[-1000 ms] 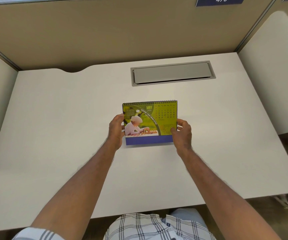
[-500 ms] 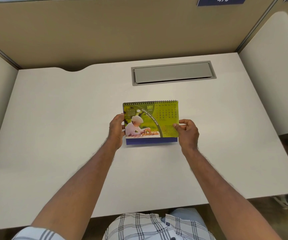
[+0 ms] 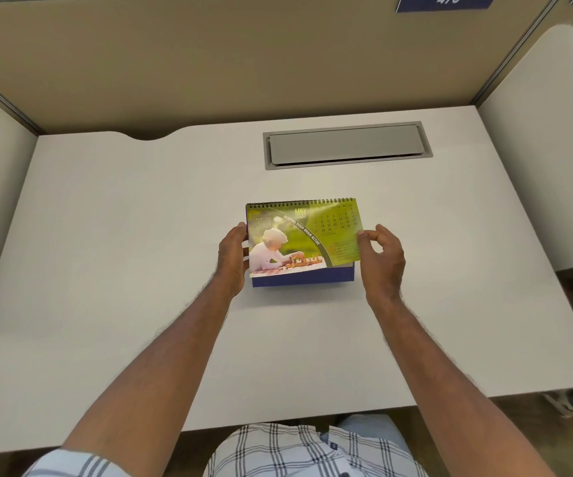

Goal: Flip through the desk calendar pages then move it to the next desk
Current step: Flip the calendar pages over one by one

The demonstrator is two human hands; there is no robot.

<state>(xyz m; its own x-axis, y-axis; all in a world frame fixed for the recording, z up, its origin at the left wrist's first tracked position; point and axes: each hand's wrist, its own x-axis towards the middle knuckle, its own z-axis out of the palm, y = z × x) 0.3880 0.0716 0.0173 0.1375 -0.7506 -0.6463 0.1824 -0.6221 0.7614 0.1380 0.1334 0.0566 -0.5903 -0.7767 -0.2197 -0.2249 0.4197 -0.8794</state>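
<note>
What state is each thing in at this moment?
Desk calendar: standing on the desk, open at May.
May page: right edge lifted off the base.
Left hand: steadying the calendar's left edge.
Right hand: pinching the page's right edge.
Cable hatch: lid shut.

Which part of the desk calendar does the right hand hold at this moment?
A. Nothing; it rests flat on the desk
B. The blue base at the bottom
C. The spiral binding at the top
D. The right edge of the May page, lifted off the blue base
D: the right hand pinches the right edge of the May page of the desk calendar, and that side stands clear of the blue base.
</note>
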